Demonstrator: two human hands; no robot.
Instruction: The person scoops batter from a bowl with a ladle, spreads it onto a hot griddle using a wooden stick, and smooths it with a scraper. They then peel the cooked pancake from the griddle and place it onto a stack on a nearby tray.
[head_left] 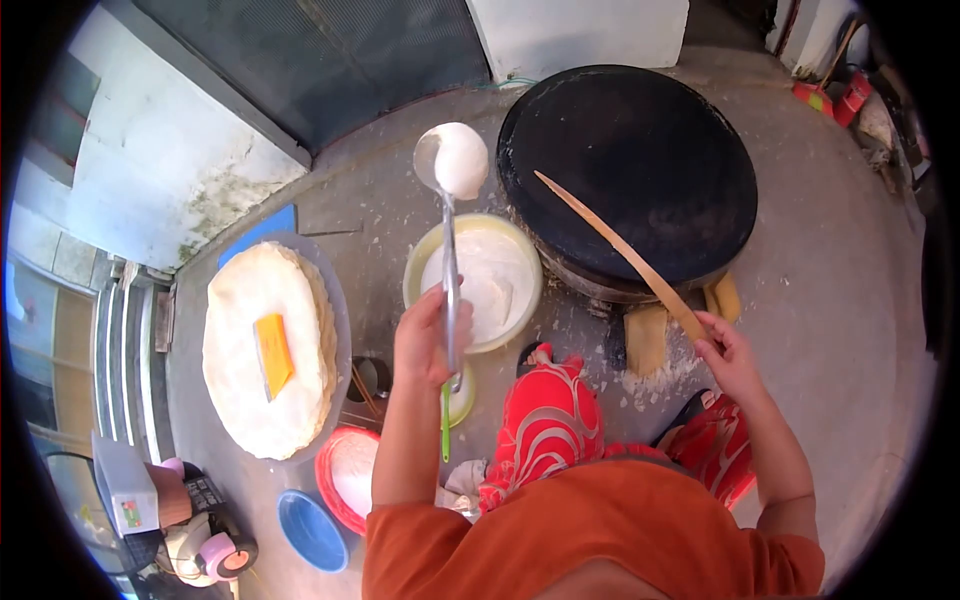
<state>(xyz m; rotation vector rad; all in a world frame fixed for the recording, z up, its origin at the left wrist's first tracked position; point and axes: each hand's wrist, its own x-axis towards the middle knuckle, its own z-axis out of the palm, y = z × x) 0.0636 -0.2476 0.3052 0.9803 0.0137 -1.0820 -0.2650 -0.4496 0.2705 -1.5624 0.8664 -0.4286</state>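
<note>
My left hand [430,335] is closed round the handle of a metal ladle [449,235], raised so that its bowl full of white batter [462,160] is up above a pale yellow basin [412,275]. More white batter fills that basin. With my right hand [727,352] I grip one end of a long, thin wooden spreader [630,255]; its pointed tip reaches over the round black griddle [640,150]. No batter shows on the griddle's dark surface.
To the left, a stack of flat pancakes [240,330] carries an orange scraper [272,350]. A red basin of white flour or batter [350,475], a blue basin [312,530] and a green-handled tool [446,430] are near my legs. Folded yellow cloth-like pieces [646,340] lie beside the griddle.
</note>
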